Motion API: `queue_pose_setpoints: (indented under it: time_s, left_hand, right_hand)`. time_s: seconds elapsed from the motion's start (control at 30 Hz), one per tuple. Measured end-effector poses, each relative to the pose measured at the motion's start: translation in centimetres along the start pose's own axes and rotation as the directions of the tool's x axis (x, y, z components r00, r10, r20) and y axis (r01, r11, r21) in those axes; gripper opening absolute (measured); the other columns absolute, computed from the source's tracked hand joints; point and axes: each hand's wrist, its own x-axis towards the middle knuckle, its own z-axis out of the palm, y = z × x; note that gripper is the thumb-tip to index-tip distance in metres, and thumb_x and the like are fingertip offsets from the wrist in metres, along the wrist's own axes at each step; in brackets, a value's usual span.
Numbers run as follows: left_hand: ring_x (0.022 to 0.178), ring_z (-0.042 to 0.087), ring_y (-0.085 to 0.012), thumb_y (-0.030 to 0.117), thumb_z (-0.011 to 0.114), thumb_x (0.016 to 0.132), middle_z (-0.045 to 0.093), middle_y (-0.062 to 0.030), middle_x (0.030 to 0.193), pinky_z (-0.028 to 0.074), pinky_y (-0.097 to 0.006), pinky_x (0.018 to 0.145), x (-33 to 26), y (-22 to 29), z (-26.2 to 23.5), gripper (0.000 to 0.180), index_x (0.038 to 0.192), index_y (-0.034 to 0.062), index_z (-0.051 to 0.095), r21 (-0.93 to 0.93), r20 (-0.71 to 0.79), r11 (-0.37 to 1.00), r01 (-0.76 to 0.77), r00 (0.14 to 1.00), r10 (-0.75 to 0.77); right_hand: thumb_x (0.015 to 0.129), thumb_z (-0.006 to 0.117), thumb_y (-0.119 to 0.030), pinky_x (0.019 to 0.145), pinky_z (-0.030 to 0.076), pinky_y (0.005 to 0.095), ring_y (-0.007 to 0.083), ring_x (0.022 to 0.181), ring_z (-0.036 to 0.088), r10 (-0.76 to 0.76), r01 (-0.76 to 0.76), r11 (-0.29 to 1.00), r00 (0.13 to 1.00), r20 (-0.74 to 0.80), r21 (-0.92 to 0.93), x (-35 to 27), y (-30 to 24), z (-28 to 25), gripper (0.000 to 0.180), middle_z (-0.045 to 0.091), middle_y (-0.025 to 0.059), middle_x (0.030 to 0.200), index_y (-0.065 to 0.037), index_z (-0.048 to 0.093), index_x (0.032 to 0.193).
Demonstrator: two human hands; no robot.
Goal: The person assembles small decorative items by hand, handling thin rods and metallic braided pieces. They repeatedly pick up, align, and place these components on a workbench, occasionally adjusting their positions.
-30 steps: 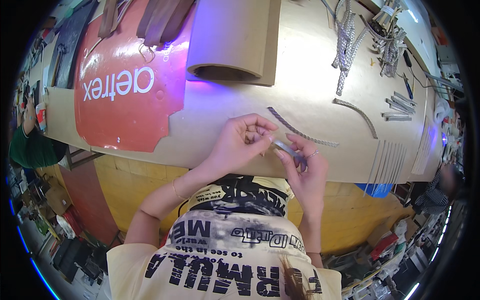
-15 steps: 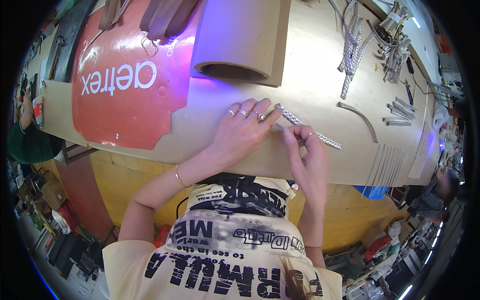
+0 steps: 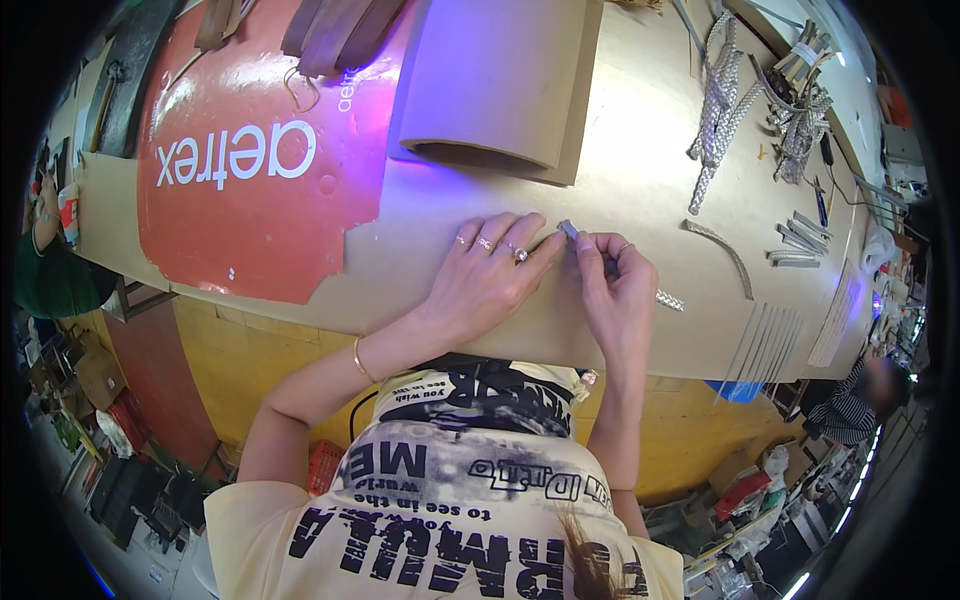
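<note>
A silvery braided cord lies on the table in front of me, its middle hidden beneath my right hand. The thumb and index finger of that hand pinch a small grey strip at the cord's far-left end. My left hand, with rings on its fingers, rests palm down beside it. Its index fingertip touches that same end, while its thumb is hidden. Exactly how the strip and the cord meet under the fingertips is too small to make out.
A large tan tube-shaped form stands beyond my hands. Left of it lies a red printed sheet with brown straps. To the right are a curved cord, braided bundles, short cord pieces and thin strips.
My right hand has moved up and left, bringing the grey strip to the cord's end and covering the cord's middle. My left hand stays nearly in place. The view has shifted slightly.
</note>
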Motion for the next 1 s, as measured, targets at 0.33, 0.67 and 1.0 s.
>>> queue_pose_setpoints:
  time_s: [0.33,0.67,1.0]
  left_hand:
    - [0.107,0.052,-0.0218,0.016,0.069,0.077,0.055,-0.0045,0.116,0.041,-0.038,0.086,0.1,0.0,-0.1,0.045,0.121,0.0108,0.064,-0.021,-0.020,1.000,0.013,1.000,-0.013]
    - [0.107,0.053,-0.0216,0.014,0.064,0.079,0.053,-0.0050,0.116,0.043,-0.036,0.085,0.7,0.2,-0.4,0.048,0.126,0.0091,0.060,0.022,0.047,1.000,0.021,0.999,-0.022]
    - [0.102,0.053,-0.0211,0.016,0.061,0.079,0.053,-0.0069,0.116,0.044,-0.034,0.080,1.0,0.5,-0.5,0.050,0.128,0.0054,0.060,0.247,0.124,0.964,-0.100,0.990,0.071]
  right_hand:
    - [0.092,0.064,-0.017,0.054,0.045,0.0287,0.0123,0.052,0.057,0.006,-0.007,0.999,1.000,-0.026,-0.036,0.0,0.0,0.3,0.023,0.064,0.0084,0.061,0.004,0.069,0.086]
    - [0.091,0.065,-0.018,0.053,0.045,0.0308,0.0171,0.050,0.057,-0.029,0.024,0.997,0.997,-0.065,-0.080,0.0,0.1,0.6,0.023,0.062,0.0115,0.060,0.004,0.069,0.085]
    - [0.091,0.066,-0.023,0.049,0.039,0.0355,0.0242,0.044,0.049,0.005,-0.001,0.975,1.000,0.016,-0.222,-0.8,0.8,-2.0,0.029,0.053,0.0136,0.053,0.002,0.066,0.076]
